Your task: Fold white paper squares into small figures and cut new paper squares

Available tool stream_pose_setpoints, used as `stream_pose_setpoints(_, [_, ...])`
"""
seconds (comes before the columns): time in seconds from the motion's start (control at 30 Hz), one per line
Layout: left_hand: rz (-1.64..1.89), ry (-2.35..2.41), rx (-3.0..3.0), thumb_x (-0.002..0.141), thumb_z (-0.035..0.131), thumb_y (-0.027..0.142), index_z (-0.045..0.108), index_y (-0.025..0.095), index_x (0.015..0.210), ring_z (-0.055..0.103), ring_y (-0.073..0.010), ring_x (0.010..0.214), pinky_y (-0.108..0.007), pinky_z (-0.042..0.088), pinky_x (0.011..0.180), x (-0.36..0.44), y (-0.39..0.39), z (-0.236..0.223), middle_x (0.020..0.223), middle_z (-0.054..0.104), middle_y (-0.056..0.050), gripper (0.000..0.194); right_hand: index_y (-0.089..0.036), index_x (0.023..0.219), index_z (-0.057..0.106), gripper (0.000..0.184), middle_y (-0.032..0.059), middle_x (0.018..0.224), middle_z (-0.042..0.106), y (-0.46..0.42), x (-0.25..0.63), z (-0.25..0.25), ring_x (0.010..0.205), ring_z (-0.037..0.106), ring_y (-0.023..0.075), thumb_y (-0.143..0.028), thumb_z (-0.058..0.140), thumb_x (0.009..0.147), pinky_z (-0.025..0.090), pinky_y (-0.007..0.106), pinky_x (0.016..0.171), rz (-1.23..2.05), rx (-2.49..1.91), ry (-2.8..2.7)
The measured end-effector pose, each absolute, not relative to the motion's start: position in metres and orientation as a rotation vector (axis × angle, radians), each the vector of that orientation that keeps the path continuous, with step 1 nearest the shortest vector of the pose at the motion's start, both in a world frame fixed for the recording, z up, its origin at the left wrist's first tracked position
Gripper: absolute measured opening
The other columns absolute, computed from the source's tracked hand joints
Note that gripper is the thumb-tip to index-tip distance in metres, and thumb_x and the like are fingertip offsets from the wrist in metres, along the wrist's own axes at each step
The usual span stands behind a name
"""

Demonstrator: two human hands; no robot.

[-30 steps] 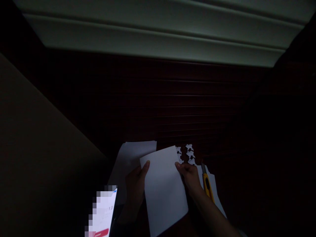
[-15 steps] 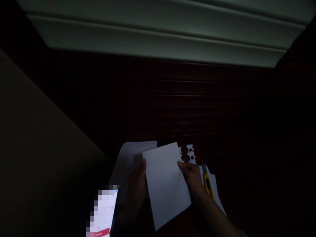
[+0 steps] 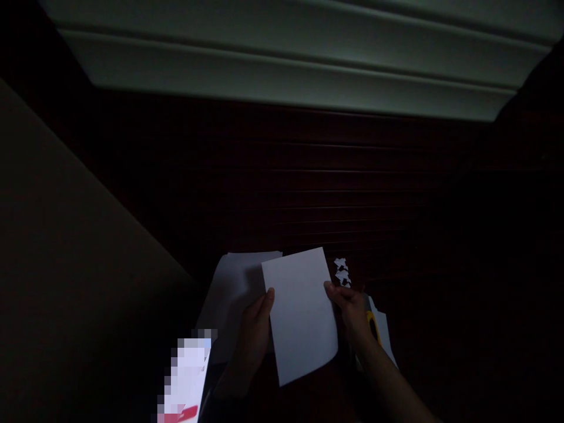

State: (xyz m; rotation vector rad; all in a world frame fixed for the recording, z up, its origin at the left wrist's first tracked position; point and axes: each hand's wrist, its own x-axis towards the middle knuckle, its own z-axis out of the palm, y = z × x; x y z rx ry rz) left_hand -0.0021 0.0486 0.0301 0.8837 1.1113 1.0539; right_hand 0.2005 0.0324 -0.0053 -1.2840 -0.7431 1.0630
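A white sheet of paper (image 3: 302, 314) is held up over a dark wooden surface. My left hand (image 3: 255, 332) grips its left edge with the thumb on top. On the right edge, my right hand (image 3: 352, 308) pinches the sheet. Under my left hand lies another white sheet (image 3: 233, 288). A yellow utility knife (image 3: 374, 326) lies just right of my right hand, on a further piece of paper (image 3: 382, 338). Small white paper cut-outs (image 3: 341, 272) lie beyond my right hand.
The scene is very dark. A lit phone screen (image 3: 187, 376) with a red bar sits at the lower left. A large brownish panel (image 3: 66, 282) fills the left side. A pale moulded ledge (image 3: 282, 64) runs across the top.
The held sheet has moved up and slightly right, turning more upright. It now covers some of the cut-outs. Both hands moved with it.
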Motion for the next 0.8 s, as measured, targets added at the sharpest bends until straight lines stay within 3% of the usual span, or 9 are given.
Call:
stream_pose_setpoints(0.43, [1.108,1.227,0.917,0.076,0.058,0.053,0.066,0.013,0.098,0.063,-0.0206,0.067,-0.029,0.046,0.06,-0.008,0.054,0.022,0.081,0.07,-0.008,0.046,-0.014,0.051,0.059,0.04,-0.0009,0.051,0.053,0.032,0.195,-0.003,0.052,0.045,0.0124,-0.049,0.07,0.067,0.036,0.025,0.053,1.102,-1.3,-0.776])
stream_pose_setpoints(0.8, [1.131,1.33,0.995,0.074,0.057,0.058,0.066,0.013,0.091,0.058,-0.0186,0.06,-0.029,0.044,0.054,-0.015,0.056,0.022,0.074,0.067,-0.006,0.049,-0.015,0.045,0.051,0.042,-0.0044,0.046,0.038,0.029,0.191,-0.005,0.048,0.03,0.0086,-0.044,0.067,0.072,0.024,0.023,0.047,1.039,-1.367,-0.889])
